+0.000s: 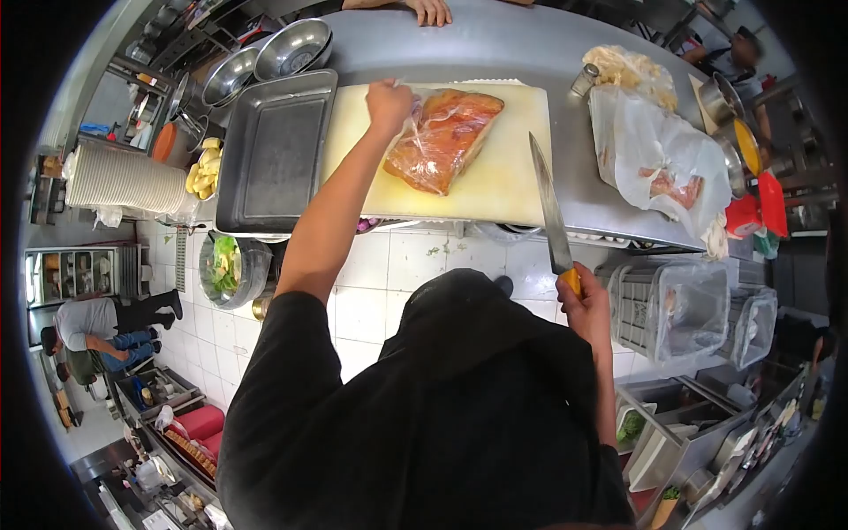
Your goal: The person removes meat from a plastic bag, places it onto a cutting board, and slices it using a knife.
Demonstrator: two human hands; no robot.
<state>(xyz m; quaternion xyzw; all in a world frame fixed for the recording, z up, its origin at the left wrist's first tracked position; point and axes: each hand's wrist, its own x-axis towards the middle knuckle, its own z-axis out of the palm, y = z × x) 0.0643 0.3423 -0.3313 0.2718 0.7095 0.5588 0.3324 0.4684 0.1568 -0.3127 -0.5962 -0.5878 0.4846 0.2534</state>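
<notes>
On the pale yellow cutting board point(517, 190) lies a large piece of reddish-brown meat point(450, 132), partly covered in clear plastic wrap point(415, 155). At the meat's upper left side, my left hand point(389, 103) is closed in a fist on the plastic wrap. My right hand point(586, 305) is wrapped round the yellow handle of a long knife point(552, 208), low on the right. The blade points up and away, and its tip lies over the board's right part, to the right of the meat.
Left of the board lies a dark metal tray point(276, 150), with steel bowls point(294, 49) behind it. White plastic with meat point(662, 150) and a small shaker point(585, 79) are on the right. Another person's hand point(430, 11) rests at the far edge. People stand at the left.
</notes>
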